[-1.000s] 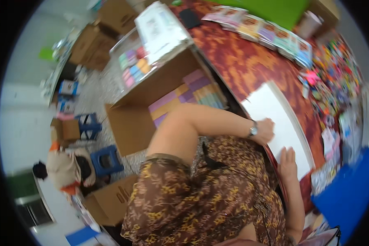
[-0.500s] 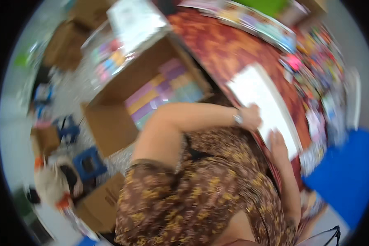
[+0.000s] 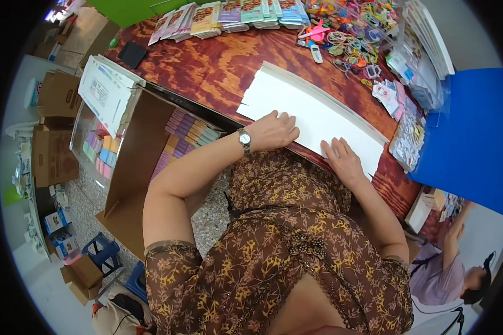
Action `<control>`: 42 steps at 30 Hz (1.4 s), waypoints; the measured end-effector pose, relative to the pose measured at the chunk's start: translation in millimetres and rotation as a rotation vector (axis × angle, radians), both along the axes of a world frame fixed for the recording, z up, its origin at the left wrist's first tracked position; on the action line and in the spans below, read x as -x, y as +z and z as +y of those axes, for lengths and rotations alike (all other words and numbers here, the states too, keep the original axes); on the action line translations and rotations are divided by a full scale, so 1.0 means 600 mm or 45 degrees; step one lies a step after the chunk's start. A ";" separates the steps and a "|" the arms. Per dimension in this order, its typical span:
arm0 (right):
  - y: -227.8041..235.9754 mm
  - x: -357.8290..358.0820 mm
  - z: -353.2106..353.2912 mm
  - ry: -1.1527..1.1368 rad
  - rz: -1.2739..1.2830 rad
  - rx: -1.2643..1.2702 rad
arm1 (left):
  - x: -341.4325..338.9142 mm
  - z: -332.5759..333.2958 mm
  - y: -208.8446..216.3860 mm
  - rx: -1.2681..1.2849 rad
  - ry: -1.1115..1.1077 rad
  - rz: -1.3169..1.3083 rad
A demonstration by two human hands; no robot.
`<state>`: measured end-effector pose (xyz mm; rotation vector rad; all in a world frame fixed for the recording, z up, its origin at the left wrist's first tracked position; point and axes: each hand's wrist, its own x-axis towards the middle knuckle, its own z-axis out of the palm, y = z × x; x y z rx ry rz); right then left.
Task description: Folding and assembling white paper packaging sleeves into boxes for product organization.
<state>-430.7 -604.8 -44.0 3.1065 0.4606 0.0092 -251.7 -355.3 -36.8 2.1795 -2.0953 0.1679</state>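
Both hands press flat, fingers spread, on a long white rectangular paper stack point(image 3: 313, 114) on the red-brown wooden table point(image 3: 207, 64). Its long axis runs far-left to near-right; the left hand point(image 3: 274, 131) lies nearer mid-length, the right hand point(image 3: 343, 162) toward the near-right end.

My view of white sheet stack point(image 3: 313, 114): near edge under both palms, colourful trinkets point(image 3: 352, 39) beyond too small.

A stack of large white sheets point(image 3: 313, 114) lies flat along the near edge of the reddish wood-grain worktop point(image 3: 207, 67), its long side running diagonally, corners squared and top sheet blank.
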 end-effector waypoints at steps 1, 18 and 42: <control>-0.001 0.000 0.000 0.007 -0.008 -0.013 | -0.003 0.005 -0.001 -0.013 0.007 -0.008; -0.004 -0.006 0.005 0.034 0.149 -0.097 | -0.063 0.039 -0.042 0.374 1.521 0.645; 0.025 -0.006 0.014 -0.029 -0.346 -0.038 | -0.140 0.093 -0.030 0.380 1.421 1.874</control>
